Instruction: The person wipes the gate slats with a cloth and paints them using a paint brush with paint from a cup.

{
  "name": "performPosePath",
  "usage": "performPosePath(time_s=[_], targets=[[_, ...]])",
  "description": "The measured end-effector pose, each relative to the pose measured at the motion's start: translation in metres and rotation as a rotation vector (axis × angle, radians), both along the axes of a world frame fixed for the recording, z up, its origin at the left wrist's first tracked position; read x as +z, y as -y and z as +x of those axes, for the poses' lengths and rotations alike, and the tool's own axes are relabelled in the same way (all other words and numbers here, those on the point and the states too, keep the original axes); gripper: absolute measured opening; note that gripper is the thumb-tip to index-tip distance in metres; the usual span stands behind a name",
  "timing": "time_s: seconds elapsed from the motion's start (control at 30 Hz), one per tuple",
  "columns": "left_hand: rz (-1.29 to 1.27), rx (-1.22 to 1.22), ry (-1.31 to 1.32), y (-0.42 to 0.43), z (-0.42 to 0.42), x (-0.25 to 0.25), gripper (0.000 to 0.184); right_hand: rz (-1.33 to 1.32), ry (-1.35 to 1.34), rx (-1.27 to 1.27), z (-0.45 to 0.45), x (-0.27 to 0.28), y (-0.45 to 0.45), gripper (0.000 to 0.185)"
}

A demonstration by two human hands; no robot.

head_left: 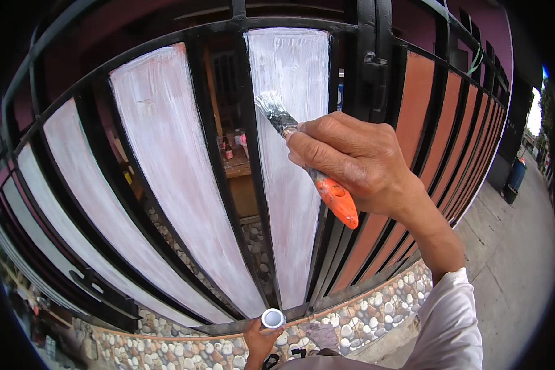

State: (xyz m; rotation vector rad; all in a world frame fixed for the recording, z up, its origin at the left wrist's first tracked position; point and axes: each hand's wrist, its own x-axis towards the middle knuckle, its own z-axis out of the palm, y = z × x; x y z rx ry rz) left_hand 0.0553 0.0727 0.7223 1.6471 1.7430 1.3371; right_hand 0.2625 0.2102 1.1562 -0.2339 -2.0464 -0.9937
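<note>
My right hand [351,157] is closed around a paintbrush [336,196] with an orange handle. The brush's white-coated bristles touch the left edge of a slat [293,166] that is covered in streaky white paint, thicker near its top. Low in the view, my left hand [262,339] grips a small round cup [272,318], whose inside shows pale whitish paint. To the left stand more white-painted slats [166,160], with faint reddish patches showing through at the upper edge of the nearest one.
Black metal bars [219,166] frame the slats. Brown-orange slats [413,105] continue to the right past a black latch [374,68]. A pebbled wall base [376,314] runs below the fence. Behind the bars is a wooden table [237,165] with small bottles. A blue bin [517,174] stands along the pavement.
</note>
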Motion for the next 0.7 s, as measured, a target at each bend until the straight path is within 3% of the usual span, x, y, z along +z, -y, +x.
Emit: performPosePath(time_s=[0.07,0.27,0.37,0.43,0.57,0.63,0.7], targets=[[-0.019,-0.002,0.016,0.001,-0.001,0.002,0.047,-0.099,0.131,-0.08,0.0,-0.032,0.006,0.025],[-0.034,-0.015,0.03,0.002,-0.004,0.004,0.044,-0.424,0.296,0.02,0.004,-0.124,0.016,0.026],[-0.03,-0.017,0.042,0.001,-0.004,0.005,0.046,-0.623,0.464,-0.007,0.007,-0.132,0.013,0.024],[-0.033,-0.025,0.03,0.0,-0.006,0.002,0.046,-0.62,0.262,0.032,0.01,-0.097,0.007,0.02],[-0.031,-0.052,0.087,-0.001,-0.004,0.01,0.045,-0.283,-0.018,0.088,0.015,-0.025,-0.004,0.023],[-0.022,-0.055,0.071,-0.003,-0.005,0.007,0.041,-0.003,-0.095,0.097,0.02,-0.012,-0.001,0.026],[-0.032,-0.048,0.078,-0.003,-0.007,0.005,0.043,0.116,-0.134,0.115,0.024,-0.014,0.001,0.03]])
